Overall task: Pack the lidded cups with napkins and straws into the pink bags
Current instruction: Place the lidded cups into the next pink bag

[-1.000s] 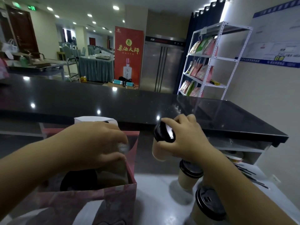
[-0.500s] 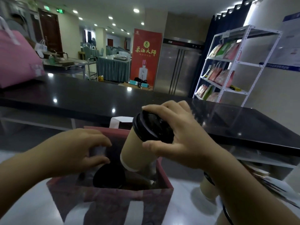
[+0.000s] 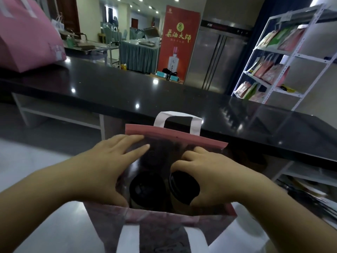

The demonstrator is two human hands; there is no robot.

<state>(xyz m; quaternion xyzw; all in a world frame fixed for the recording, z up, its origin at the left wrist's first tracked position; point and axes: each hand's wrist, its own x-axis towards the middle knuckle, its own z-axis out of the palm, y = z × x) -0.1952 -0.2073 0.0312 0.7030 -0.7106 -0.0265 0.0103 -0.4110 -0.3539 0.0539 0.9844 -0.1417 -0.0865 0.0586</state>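
An open pink bag [image 3: 175, 137] with white handles stands on the white worktop right in front of me. Inside it sit two cups with black lids, side by side: one on the left [image 3: 146, 189] and one on the right [image 3: 182, 188]. My right hand [image 3: 209, 178] reaches into the bag and grips the right cup by its lid. My left hand [image 3: 111, 165] rests with fingers spread on the bag's left wall, holding the mouth apart. No napkins or straws show.
A raised black counter [image 3: 127, 92] runs across just behind the bag. A second pink bag [image 3: 27, 37] stands on it at far left. A white shelf rack [image 3: 284, 57] with packets stands at right. Dark items lie on the worktop at the far right.
My right hand carried the cup from the worktop at right over the bag and lowered it in beside the first cup. My left hand stayed at the bag's mouth, fingers now spread.
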